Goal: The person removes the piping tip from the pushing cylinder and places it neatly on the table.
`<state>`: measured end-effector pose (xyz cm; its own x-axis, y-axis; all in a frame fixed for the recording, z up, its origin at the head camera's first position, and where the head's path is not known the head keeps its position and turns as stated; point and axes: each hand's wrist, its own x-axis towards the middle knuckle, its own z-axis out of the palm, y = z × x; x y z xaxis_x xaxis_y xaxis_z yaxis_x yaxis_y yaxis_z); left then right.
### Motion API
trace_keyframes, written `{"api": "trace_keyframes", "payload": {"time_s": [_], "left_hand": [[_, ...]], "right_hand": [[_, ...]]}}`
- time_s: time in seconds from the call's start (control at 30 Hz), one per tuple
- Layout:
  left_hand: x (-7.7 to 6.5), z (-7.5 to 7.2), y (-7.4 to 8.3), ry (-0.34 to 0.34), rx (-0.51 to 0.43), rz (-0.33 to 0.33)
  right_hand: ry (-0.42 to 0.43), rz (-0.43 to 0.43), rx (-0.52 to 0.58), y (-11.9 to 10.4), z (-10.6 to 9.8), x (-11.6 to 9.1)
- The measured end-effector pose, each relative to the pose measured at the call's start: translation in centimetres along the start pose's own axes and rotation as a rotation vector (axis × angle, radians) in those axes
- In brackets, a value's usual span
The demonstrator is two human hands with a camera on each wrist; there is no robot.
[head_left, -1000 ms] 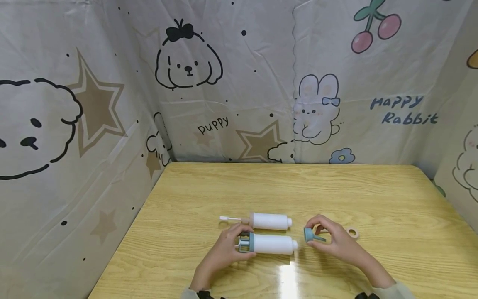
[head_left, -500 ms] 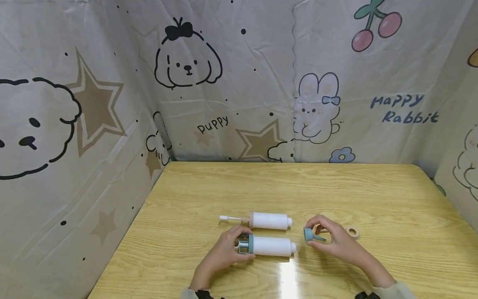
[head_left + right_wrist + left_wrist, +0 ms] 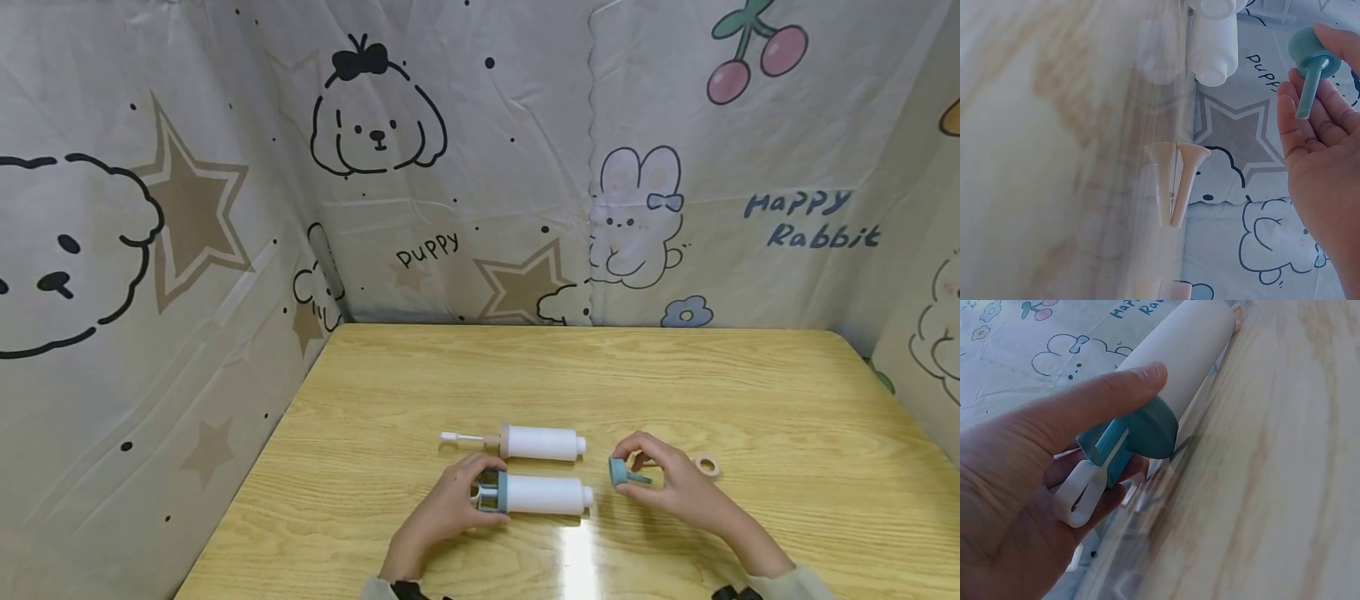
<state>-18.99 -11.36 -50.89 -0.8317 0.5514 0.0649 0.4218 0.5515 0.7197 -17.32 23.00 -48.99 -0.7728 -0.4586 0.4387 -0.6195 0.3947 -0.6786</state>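
In the head view my left hand (image 3: 453, 500) grips the teal collar (image 3: 502, 493) of a white syringe-like cylinder (image 3: 546, 495), whose narrow tip points right. The left wrist view shows the thumb over that collar and a white looped plunger handle (image 3: 1079, 494) sticking out behind it. To the right, my right hand (image 3: 675, 483) pinches a teal nozzle (image 3: 618, 472) between thumb and fingers. Its wide end faces the cylinder's tip, with a gap between them. From the right wrist view, the nozzle's thin tube (image 3: 1310, 90) points away from its rounded cup.
A second white cylinder (image 3: 542, 443) with a beige collar and a plunger lies just behind the first. A beige funnel-shaped nozzle (image 3: 1188, 181) stands near the right hand. Beyond that hand lies a beige ring (image 3: 708, 466). Patterned cloth (image 3: 450, 275) hangs behind the wooden table (image 3: 420, 367).
The teal-collared cylinder has shifted slightly left and toward me in my left hand's grip. The right hand and the nozzle have barely moved.
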Motion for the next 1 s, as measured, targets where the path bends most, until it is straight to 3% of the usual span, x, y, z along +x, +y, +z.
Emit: {"api": "trace_keyframes", "payload": {"time_s": [0.5,0.6,0.8,0.9,1.0], "left_hand": [[-0.2,0.0,0.7,0.051,-0.038,0.0],[-0.2,0.1,1.0,0.122,-0.058,0.064],[0.3,0.7,1.6,0.321,-0.032,0.274],[0.7,1.1,2.1,0.374,-0.045,0.346],[1.0,1.5,2.5,0.387,-0.046,0.365]], "right_hand": [[0.01,-0.021,-0.008,0.0,0.1,-0.1],[0.006,-0.009,-0.009,-0.1,0.2,0.0],[-0.011,0.025,0.009,-0.5,0.9,0.3],[-0.008,0.017,0.015,-0.7,1.3,0.6],[-0.015,0.004,0.028,-0.9,1.7,0.9]]}}
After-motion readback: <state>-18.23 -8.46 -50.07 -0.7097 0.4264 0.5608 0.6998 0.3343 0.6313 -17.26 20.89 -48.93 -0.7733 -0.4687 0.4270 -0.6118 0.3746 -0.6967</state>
